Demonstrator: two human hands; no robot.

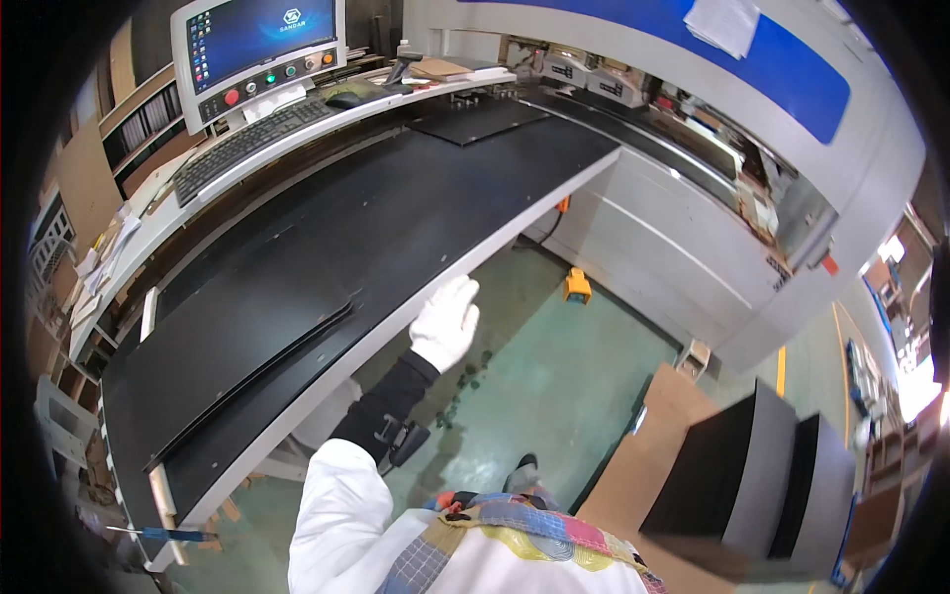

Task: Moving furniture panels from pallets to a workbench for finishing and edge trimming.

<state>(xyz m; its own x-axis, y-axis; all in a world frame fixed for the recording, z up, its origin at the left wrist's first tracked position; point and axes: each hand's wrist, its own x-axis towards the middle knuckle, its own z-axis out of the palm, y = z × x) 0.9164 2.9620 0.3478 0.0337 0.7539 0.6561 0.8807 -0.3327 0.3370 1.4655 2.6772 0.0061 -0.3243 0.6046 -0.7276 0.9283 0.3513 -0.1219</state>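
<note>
My left hand [444, 325], in a white glove, is above the pale front edge of a long black worktable [416, 223]. Its fingers are stretched out loosely and hold nothing that I can see. Whether the glove touches the edge I cannot tell. A black panel [237, 332] lies on the table's left part, its near edge slightly raised. Farther off, by the machine, rests a smaller dark panel [478, 123]. My right hand is out of view.
Behind the table, a shelf carries a monitor [262, 45], a keyboard [252, 148] and a mouse [345, 100]. A large grey machine [673, 238] borders the far right. On the green floor stands a yellow foot pedal [577, 286]. Black panels [717, 465] stand at right.
</note>
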